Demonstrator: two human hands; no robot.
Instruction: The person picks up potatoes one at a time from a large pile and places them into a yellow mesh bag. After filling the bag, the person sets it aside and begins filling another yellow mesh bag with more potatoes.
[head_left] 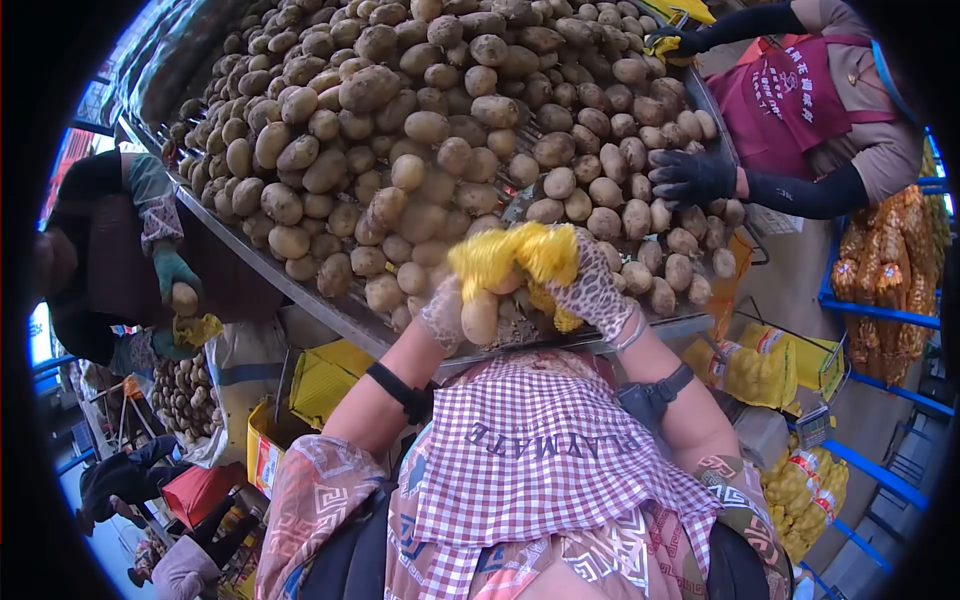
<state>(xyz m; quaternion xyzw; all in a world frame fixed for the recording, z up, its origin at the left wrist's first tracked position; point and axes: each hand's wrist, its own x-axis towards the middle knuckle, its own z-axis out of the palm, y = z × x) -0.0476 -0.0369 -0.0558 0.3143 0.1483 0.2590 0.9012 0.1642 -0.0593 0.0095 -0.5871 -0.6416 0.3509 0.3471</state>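
Note:
Both my hands wear leopard-print gloves with crinkled yellow over the fingers, smeared by motion. They meet above the near edge of a heap of potatoes (425,126). My left hand (470,270) curls over a pale potato (480,318), which shows below the yellow fingers. Close beside it, my right hand (575,275) bends its fingers inward; I cannot tell what lies in them. Part of another potato (508,280) shows between the hands. More yellow material (563,316) hangs under the right hand.
A metal table rim (330,318) bounds the heap. On the right, a co-worker's dark-gloved hand (690,178) rests at the potatoes. Another person's green-gloved hand (175,272) holds a potato on the left. Yellow crates (335,375) and filled mesh bags (755,370) stand below the table.

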